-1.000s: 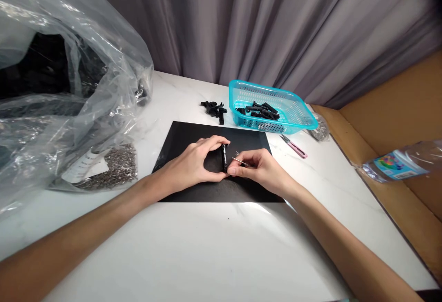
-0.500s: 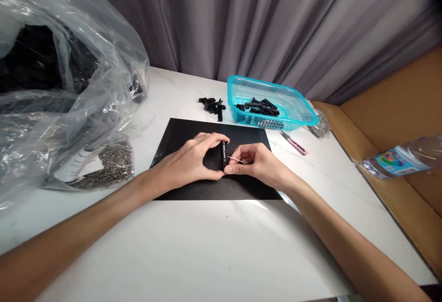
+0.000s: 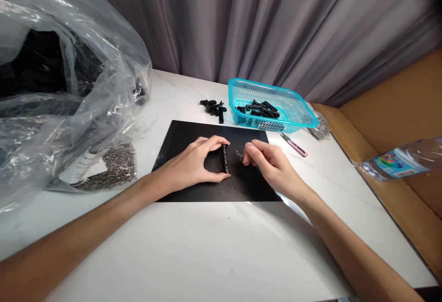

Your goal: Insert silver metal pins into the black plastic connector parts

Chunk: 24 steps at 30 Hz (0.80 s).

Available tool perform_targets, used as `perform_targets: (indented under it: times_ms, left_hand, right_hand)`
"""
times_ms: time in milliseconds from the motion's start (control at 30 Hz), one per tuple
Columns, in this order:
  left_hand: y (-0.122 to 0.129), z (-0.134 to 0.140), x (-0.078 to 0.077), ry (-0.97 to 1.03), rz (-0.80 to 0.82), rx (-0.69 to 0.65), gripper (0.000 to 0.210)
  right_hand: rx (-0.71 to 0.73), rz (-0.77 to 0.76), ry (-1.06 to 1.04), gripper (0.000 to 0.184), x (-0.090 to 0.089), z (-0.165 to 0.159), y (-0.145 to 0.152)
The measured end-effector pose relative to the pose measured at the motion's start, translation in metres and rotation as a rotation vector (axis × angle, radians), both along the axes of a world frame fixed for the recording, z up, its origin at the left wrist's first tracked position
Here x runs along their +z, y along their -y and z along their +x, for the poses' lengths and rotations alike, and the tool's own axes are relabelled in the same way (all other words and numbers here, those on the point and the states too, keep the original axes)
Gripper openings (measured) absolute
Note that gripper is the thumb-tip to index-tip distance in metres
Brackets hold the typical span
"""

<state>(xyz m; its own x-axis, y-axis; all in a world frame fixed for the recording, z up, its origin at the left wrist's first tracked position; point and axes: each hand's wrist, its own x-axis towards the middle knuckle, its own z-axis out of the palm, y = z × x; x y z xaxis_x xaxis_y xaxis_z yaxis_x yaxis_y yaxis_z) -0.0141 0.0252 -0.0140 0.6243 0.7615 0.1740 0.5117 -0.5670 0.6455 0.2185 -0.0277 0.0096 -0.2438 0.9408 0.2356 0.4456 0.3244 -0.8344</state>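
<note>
My left hand (image 3: 195,161) grips a narrow black plastic part (image 3: 225,159) by its two ends, between thumb and fingers, over a black mat (image 3: 186,131). To its right, my right hand (image 3: 267,157) is closed with thumb and fingertips together, apart from the part. Whatever those fingertips hold, if anything, is hidden. A small heap of thin metal pieces (image 3: 239,155) lies on the mat just left of my right fingers, partly covered by them.
Behind the mat are loose black parts (image 3: 213,108) and a blue basket (image 3: 304,120) with more inside. A pink-handled cutter (image 3: 294,145) lies at right, near a plastic bottle (image 3: 397,161) and cardboard (image 3: 390,122). A bag of small metal pieces (image 3: 117,166) and a large clear bag (image 3: 113,39) fill the left.
My right hand has moved right, away from the black part, to beside the metal heap. The thin metal piece that showed in its fingers is out of sight. My left hand keeps its hold.
</note>
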Motion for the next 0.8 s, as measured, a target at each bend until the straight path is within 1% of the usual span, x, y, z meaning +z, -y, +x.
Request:
perform_targets:
  times_ms: [100,133,167,233,333,400,467,533,633,800]
  left_hand:
    - [-0.002,-0.001,-0.002,0.003,0.043,0.006,0.073]
    - [-0.003,-0.002,-0.002,-0.003,0.064,0.008,0.072]
    - [-0.004,-0.002,-0.001,-0.008,0.085,0.008,0.069]
    - [-0.005,-0.001,0.0,-0.012,0.106,0.009,0.065]
    - [-0.005,0.0,0.002,0.001,0.092,0.019,0.061]
    - [-0.004,0.001,0.003,0.009,0.081,0.027,0.059]
    - [-0.003,0.001,0.003,0.017,0.073,0.031,0.06]
    - [-0.002,0.002,0.003,0.025,0.065,0.04,0.061]
    - [-0.002,0.002,0.005,0.04,0.065,0.058,0.06]
    - [-0.002,0.002,0.005,0.038,0.09,0.068,0.06]
  right_hand:
    - [-0.032,0.193,0.09,0.044,0.0,0.0,0.004]
    - [-0.052,0.225,0.099,0.044,0.0,0.0,0.005]
    - [-0.069,0.226,0.084,0.044,-0.002,-0.001,0.007]
    - [-0.076,0.147,-0.037,0.042,-0.006,-0.003,0.009]
    - [-0.034,-0.016,-0.314,0.037,-0.016,-0.009,0.012]
    - [-0.001,-0.067,-0.439,0.032,-0.021,-0.013,0.012]
    - [0.024,-0.072,-0.469,0.027,-0.024,-0.015,0.012]
    - [0.031,-0.047,-0.455,0.024,-0.025,-0.015,0.011]
    - [0.036,-0.024,-0.433,0.022,-0.027,-0.014,0.011]
    - [0.069,-0.037,-0.447,0.021,-0.032,-0.015,0.01]
